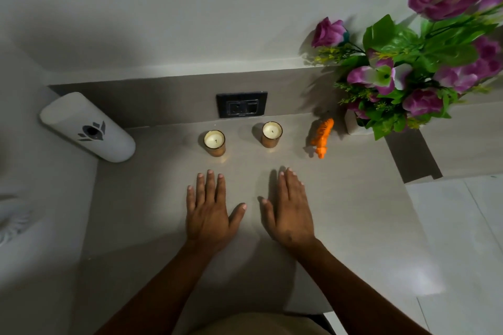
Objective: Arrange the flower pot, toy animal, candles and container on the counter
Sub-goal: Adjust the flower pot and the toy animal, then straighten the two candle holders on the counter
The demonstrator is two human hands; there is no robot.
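Two white candles in amber glass stand on the grey counter (353,212): one candle (214,142) at centre left, the other candle (272,134) to its right. An orange toy tiger (321,137) stands right of them. A white flower pot (353,125) with purple flowers and green leaves sits at the back right corner. A tall white container (88,128) with a dark flower mark stands at the back left. My left hand (211,211) and my right hand (290,212) lie flat, palms down, fingers spread, in front of the candles and hold nothing.
A dark wall socket (241,104) is set in the backsplash behind the candles. The counter ends at the right, where a pale tiled floor (460,239) shows. A white wall rises at the left.
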